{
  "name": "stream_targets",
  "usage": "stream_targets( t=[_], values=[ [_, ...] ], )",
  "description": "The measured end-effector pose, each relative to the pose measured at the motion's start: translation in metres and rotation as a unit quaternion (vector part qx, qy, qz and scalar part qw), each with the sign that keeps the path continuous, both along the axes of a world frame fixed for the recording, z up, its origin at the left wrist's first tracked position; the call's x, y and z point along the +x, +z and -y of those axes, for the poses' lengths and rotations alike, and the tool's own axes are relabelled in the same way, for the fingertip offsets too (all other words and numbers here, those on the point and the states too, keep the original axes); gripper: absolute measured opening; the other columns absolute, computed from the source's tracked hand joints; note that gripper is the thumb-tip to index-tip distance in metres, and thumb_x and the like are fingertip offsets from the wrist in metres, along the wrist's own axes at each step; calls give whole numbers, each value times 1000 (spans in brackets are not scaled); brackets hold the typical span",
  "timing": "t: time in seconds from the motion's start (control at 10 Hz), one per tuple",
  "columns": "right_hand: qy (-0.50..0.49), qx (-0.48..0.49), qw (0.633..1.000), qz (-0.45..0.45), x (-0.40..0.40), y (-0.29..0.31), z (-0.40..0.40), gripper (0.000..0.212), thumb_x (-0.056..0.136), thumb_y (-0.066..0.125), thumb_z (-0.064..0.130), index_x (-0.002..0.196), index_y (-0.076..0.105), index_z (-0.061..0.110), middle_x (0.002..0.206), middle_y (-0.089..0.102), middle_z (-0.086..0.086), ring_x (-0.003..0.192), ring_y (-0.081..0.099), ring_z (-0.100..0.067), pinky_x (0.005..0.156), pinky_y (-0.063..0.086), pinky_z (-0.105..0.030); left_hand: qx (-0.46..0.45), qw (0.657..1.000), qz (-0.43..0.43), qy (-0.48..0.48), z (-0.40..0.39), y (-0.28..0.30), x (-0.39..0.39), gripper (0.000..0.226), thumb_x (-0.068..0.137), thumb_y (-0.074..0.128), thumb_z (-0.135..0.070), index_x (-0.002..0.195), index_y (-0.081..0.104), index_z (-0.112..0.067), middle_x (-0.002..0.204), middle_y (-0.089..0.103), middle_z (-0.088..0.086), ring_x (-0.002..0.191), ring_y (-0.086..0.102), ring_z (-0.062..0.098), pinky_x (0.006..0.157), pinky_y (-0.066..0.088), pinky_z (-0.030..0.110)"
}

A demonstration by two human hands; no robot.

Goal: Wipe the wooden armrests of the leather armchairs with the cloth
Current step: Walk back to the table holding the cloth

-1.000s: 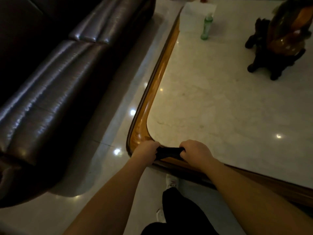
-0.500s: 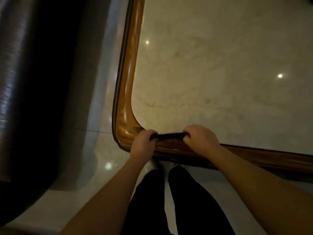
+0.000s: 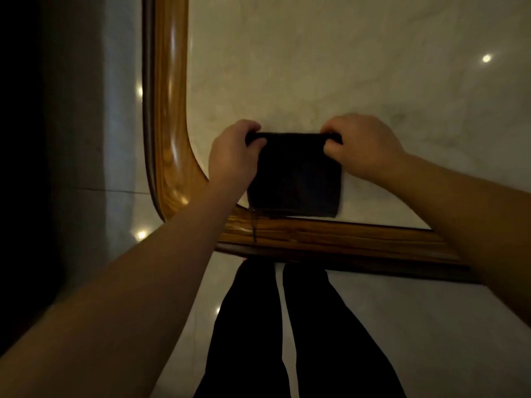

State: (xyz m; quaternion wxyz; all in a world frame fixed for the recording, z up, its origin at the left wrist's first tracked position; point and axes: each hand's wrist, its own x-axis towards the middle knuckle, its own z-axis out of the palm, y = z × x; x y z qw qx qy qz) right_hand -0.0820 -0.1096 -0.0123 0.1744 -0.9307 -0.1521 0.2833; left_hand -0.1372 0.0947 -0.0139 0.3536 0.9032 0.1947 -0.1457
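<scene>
Head view, looking straight down at the near left corner of a table [image 3: 344,67] with a pale marble top and a rounded wooden rim [image 3: 169,110].

Dark cloth [image 3: 296,176] spread flat as a rough square on the marble, just inside that corner, its near edge reaching the wooden rim and a loose thread hanging from its near left corner across the wood. Held at its two far corners, stretched between both hands.

Left hand [image 3: 232,156] at the cloth's far left corner, fingers curled over the far edge and thumb tucked against the fabric, pinching it; back of the hand turned up, wrist lying over the curve of the rim. Right hand [image 3: 362,147] at the cloth's far right corner, fingers likewise curled round the edge and gripping it, knuckles up, forearm crossing the rim farther right of the corner. Most of the cloth lying between the hands and nearer the rim than the fingers.

Below the rim, two legs in dark trousers [image 3: 287,326] standing close against the table on a glossy pale floor [image 3: 120,153] with small light spots reflected in it. Far left of the table, only a dark, unreadable mass at the frame edge.
</scene>
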Motion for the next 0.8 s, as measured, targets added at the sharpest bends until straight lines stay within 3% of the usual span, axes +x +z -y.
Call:
stream_targets(
  t=[0.1, 0.3, 0.5, 0.6, 0.7, 0.8],
  values=[
    [2, 0, 1000, 11, 11, -3, 0, 28, 90, 52, 21, 114, 65, 15, 107, 62, -12, 95, 57, -31, 69, 36, -33, 6, 1000, 12, 5, -1, -3, 12, 24, 91, 61, -22, 114, 64, -17, 112, 65, 2, 104, 57, 17, 83, 41, 23],
    [-13, -14, 1000, 21, 22, -4, 1, 27, 92, 54, 21, 117, 63, 13, 110, 59, -12, 101, 54, -31, 77, 41, -36, 28, 999, 10, -27, -3, -5, 29, 28, 92, 60, -23, 118, 62, -15, 115, 62, 3, 105, 56, 18, 82, 38, 20],
    [-41, -25, 996, 72, 17, -9, 3, 30, 92, 60, 28, 118, 61, 12, 113, 58, -12, 106, 52, -30, 77, 39, -35, 138, 962, 140, -191, -1, 0, 10, 31, 87, 60, -8, 118, 60, -3, 120, 55, 20, 112, 49, 36, 90, 44, 41],
    [-72, -38, 992, 95, 13, -9, 4, 29, 90, 63, 32, 111, 61, 12, 109, 57, -12, 103, 52, -30, 70, 36, -33, 130, 953, 94, -257, 5, -5, -6, 36, 92, 56, -13, 125, 56, -1, 132, 49, 22, 126, 42, 36, 105, 37, 42],
    [-68, -69, 991, 91, 13, -6, 2, 26, 92, 61, 33, 106, 61, 11, 107, 57, -13, 100, 52, -32, 67, 33, -33, 131, 952, 73, -265, 6, -5, -5, 39, 93, 54, -14, 130, 51, -1, 139, 43, 21, 134, 35, 35, 109, 33, 41],
    [-48, -103, 990, 79, 14, 6, 4, 24, 94, 56, 29, 106, 62, 9, 107, 56, -15, 98, 54, -35, 68, 41, -37, 161, 941, 9, -296, 4, 5, -3, 48, 93, 52, -21, 138, 41, -8, 149, 32, 17, 141, 20, 32, 112, 27, 44]
  ],
)
